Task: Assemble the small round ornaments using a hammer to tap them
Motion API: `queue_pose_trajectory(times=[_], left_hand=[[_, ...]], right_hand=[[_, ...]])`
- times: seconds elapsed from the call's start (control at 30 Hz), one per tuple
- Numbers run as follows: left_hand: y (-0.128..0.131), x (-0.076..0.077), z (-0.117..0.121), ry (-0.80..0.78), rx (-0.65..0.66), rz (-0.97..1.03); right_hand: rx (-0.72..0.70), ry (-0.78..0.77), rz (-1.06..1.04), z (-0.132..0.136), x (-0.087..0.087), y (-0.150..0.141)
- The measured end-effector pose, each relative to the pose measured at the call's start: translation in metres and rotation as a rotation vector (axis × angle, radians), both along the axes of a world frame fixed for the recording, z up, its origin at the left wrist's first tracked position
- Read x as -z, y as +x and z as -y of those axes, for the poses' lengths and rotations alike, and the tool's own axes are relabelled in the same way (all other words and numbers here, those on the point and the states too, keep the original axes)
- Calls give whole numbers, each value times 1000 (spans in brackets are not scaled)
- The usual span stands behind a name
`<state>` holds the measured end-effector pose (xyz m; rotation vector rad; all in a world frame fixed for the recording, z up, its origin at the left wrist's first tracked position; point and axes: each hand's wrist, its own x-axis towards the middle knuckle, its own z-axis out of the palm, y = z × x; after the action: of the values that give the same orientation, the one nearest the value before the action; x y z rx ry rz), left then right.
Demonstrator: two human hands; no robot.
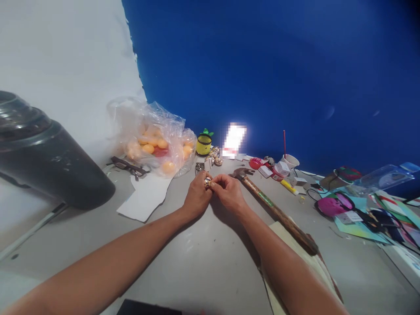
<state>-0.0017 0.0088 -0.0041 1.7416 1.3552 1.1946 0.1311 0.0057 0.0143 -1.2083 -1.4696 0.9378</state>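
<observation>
Left hand [198, 195] grips a small patterned ball [207, 181], right hand [229, 192] pinching its side, over the bench [197, 271] toward the back edge!

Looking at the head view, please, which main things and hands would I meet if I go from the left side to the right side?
Dark bottle → clear plastic bag with orange round things inside → left hand → right hand → white cup → bright pink item.
</observation>
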Motion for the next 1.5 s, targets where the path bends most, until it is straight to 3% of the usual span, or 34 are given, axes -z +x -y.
queue_pose_trajectory(times=[0.3, 0.53, 0.7, 1.03, 1.37, 1.5], left_hand=[[-2, 0, -1, -11, 44, -17], [0, -3, 2, -18, 26, 4], [2, -7, 3, -84, -2, 57], [-6, -7, -4, -76, 132, 130], [-3, -5, -3, -79, 80, 71], [-4, -5, -1, -50, 115, 99]], right_hand=[[-108, -82, -68, -2, -2, 7], [-9, -64, -39, -5, -3, 9], [-150, -199, -209, -5, -5, 13], [-306, -388, -525, -8, -3, 25], [-243, -343, -440, -8, -2, 22], [-222, -328, -402, -8, -1, 19]])
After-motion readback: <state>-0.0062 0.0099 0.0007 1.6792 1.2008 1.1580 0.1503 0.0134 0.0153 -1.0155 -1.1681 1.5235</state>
